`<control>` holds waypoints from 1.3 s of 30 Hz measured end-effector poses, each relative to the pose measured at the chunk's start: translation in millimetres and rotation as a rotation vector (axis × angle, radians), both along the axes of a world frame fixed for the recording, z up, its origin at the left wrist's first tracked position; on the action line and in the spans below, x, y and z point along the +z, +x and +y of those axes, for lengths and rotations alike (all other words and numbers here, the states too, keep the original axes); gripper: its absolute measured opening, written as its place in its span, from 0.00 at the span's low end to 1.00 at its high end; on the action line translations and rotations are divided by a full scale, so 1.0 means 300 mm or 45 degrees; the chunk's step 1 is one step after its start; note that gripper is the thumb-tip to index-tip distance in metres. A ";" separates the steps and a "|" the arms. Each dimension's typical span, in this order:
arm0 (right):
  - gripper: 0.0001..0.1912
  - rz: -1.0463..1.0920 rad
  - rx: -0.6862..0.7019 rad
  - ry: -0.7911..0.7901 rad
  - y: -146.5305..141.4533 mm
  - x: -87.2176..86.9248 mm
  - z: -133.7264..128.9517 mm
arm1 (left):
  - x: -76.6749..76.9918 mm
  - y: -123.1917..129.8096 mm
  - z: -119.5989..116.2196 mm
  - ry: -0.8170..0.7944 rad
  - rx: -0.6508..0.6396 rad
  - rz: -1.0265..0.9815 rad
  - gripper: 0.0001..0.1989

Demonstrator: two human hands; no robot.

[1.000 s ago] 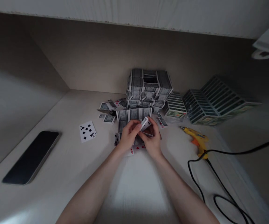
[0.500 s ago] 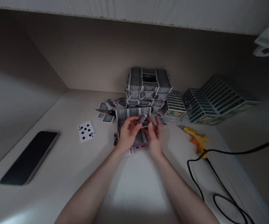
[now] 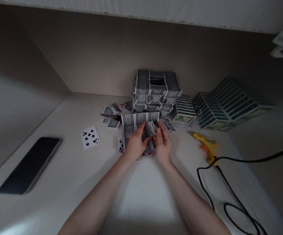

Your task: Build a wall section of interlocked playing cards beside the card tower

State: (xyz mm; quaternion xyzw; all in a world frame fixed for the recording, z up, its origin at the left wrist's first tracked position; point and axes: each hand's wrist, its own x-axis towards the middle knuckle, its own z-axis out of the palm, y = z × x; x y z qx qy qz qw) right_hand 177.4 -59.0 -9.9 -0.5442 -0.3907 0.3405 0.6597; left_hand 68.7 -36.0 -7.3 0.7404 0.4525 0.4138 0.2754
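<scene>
Between them, my left hand (image 3: 137, 141) and my right hand (image 3: 163, 141) grip a small folded playing-card piece (image 3: 150, 129), patterned grey and white. Fingers and thumbs of both hands are closed around its sides. Right under and behind it stands a structure of joined playing cards (image 3: 129, 123), back patterns showing, with an upright panel along its rear. Red-suit card faces (image 3: 149, 153) show at its front edge, and a black-suit card (image 3: 121, 146) pokes out at its left. My wrists hide part of the front.
Behind stands a larger playing-card box (image 3: 156, 89) with an opening on top. Scissors (image 3: 110, 116) lie on loose cards at left. A seven of spades (image 3: 90, 137) and a phone (image 3: 30, 165) lie farther left. At right are card stacks (image 3: 237, 104) and a yellow glue gun (image 3: 208, 147) with a looping black cord.
The folded card piece has turned and moved slightly lower, nearer the card structure. My left fingers have shifted to its left side, and my right fingers have closed in on its right.
</scene>
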 end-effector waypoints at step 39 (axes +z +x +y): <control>0.12 0.124 0.046 -0.053 -0.022 0.028 -0.002 | 0.043 -0.013 -0.010 0.096 0.187 0.027 0.30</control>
